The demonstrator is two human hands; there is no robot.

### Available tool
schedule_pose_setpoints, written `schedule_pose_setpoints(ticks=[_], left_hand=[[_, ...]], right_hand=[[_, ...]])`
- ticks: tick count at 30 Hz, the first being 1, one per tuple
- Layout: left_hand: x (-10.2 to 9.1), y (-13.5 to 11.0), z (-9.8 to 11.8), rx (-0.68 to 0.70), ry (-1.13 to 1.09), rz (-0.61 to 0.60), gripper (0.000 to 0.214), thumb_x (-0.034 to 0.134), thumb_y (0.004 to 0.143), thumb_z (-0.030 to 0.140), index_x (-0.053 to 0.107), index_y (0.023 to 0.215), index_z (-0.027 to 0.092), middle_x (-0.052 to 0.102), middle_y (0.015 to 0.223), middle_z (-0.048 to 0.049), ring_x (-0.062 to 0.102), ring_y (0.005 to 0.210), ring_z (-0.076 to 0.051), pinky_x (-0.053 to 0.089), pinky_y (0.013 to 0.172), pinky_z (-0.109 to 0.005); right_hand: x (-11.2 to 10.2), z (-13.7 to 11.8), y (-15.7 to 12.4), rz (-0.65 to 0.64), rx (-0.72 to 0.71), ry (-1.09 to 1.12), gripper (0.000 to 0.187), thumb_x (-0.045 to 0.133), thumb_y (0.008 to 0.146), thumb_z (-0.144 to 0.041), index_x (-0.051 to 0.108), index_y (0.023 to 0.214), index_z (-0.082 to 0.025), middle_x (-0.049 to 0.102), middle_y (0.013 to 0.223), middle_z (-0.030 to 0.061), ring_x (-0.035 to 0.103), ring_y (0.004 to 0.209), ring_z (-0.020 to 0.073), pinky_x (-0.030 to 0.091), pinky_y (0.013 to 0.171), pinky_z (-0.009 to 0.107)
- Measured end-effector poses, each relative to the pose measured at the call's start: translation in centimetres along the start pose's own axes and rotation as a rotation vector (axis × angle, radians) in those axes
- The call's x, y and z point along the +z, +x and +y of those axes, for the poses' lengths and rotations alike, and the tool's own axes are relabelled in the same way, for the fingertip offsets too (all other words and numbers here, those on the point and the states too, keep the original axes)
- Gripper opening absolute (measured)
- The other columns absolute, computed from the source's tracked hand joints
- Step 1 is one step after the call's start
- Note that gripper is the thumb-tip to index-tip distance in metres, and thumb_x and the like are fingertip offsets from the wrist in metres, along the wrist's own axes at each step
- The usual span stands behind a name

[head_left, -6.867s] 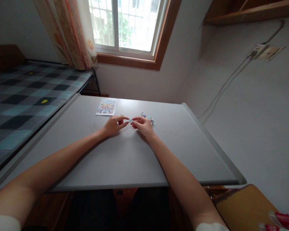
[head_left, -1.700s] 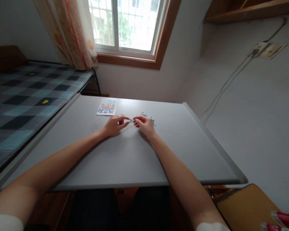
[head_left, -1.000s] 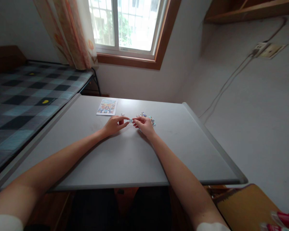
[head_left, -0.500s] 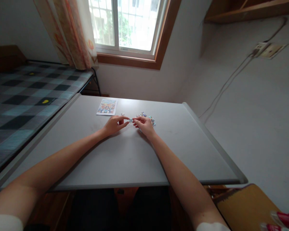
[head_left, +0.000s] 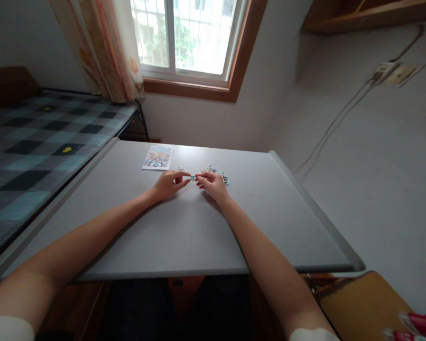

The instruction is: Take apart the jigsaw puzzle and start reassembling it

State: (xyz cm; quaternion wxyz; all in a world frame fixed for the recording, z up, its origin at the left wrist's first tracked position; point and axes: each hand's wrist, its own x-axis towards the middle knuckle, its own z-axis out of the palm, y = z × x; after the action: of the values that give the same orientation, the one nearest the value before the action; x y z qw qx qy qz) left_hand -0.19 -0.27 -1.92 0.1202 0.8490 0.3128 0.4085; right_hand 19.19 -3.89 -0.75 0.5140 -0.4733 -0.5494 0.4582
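Between the fingertips of both hands is a small pale-blue jigsaw puzzle piece [head_left: 192, 178], held just above the table. My left hand [head_left: 168, 183] pinches it from the left with thumb and index finger. From the right, my right hand [head_left: 213, 183] grips its other side, fingers closed. A heap of jigsaw puzzle pieces [head_left: 226, 178] lies behind and beside my right hand, which partly hides it. Another loose puzzle piece [head_left: 181, 168] rests beyond my left fingers. At the far left stands out a printed picture card [head_left: 158, 157], lying flat.
The grey-white table [head_left: 156, 246] spans the middle. Left of it is a bed with a checked cover [head_left: 57, 137]. A window [head_left: 188, 38] with a curtain [head_left: 106, 52] is behind. To the right are a wall socket with cables [head_left: 394, 73] and a yellow-brown chair or stool [head_left: 365, 303].
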Motion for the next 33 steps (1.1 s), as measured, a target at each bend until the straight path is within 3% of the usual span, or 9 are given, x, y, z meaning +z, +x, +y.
schedule_pose_setpoints(ticks=[33], left_hand=[[0.07,0.02,0.13,-0.043,0.003,-0.027,0.022,0.059,0.085,0.036,0.071,0.096,0.02,0.058,0.056,0.0035,0.051,0.051,-0.009,0.042,0.057,-0.021]], right_hand=[[-0.1,0.08,0.04,-0.004,0.006,-0.024,0.02,0.065,0.069,-0.034,0.069,0.078,-0.017,0.07,0.073,0.0032,0.064,0.062,0.0125,0.049,0.058,0.024]])
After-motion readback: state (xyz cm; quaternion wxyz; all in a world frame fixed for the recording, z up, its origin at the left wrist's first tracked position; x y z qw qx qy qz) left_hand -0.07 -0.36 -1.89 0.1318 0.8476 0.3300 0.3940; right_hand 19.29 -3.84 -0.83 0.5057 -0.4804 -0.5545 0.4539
